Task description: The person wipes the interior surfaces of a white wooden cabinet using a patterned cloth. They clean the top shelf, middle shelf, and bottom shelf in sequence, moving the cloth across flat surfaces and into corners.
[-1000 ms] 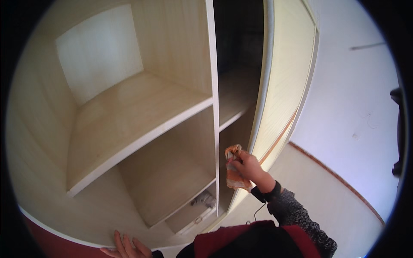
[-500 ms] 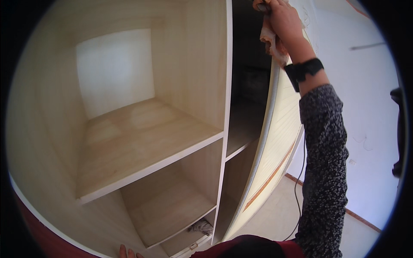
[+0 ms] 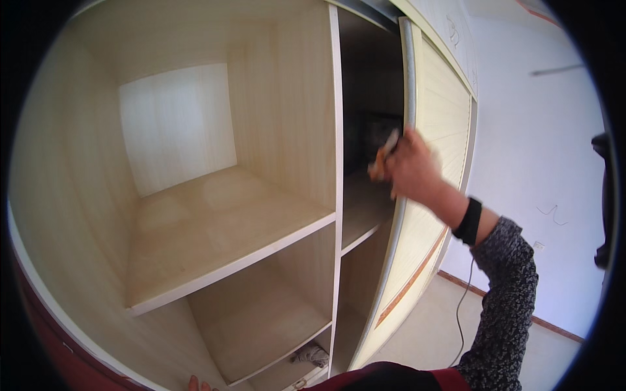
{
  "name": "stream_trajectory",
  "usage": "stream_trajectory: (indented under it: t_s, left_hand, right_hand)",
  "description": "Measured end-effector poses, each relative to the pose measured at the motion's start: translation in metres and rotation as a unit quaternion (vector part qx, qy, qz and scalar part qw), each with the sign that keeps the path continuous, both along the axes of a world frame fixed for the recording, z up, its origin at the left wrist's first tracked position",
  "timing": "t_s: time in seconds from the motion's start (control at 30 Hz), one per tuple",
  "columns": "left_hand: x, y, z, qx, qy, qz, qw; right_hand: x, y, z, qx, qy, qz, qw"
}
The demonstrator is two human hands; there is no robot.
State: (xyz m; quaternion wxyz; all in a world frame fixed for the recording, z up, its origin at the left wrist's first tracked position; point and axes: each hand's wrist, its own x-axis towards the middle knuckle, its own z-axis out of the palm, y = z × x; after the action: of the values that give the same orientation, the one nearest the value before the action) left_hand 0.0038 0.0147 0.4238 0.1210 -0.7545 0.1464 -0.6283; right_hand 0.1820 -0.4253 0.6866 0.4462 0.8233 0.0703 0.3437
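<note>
My right hand [image 3: 417, 168], somewhat blurred, is closed around a crumpled orange-and-white cloth [image 3: 380, 164]. It is at the grey-trimmed front edge of a cream sliding door [image 3: 443, 98], about midway up, and the cloth juts out over the dark gap beside the door. Only the fingertips of my left hand [image 3: 199, 384] show at the bottom edge. They are stretched out near the lower left of the wooden wardrobe [image 3: 335, 130], with the rest of the hand hidden.
Bare wooden shelves [image 3: 228, 228] fill the left side. A greyish crumpled cloth [image 3: 313, 356] lies in the low compartment. Right of the door are a white wall [image 3: 521, 163], a pale floor [image 3: 430, 319] and a dark cable [image 3: 461, 319] hanging down.
My right hand has come down the door edge from near its top to around its middle, still gripping the cloth. The view has tilted slightly upward, and my left fingertips stay low.
</note>
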Motion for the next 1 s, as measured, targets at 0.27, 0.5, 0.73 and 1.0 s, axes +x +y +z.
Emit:
stream_trajectory:
  t_s: [0.27,0.5,0.73,1.0]
  left_hand:
    - [-0.009,-0.015,-0.007,-0.100,0.010,-0.030,0.995]
    - [0.003,-0.007,-0.021,-0.149,-0.061,-0.108,0.981]
    - [-0.012,-0.005,-0.023,-0.122,0.088,-0.070,0.986]
    - [-0.014,-0.010,-0.022,-0.173,0.084,-0.109,0.975]
  right_hand:
    - [0.005,-0.015,0.053,0.401,0.023,0.330,0.854]
    - [0.014,-0.051,0.216,0.508,-0.439,0.351,0.653]
    - [0.040,0.045,0.251,0.515,-0.403,0.351,0.670]
    - [-0.022,0.171,0.236,0.387,-0.388,0.586,0.597]
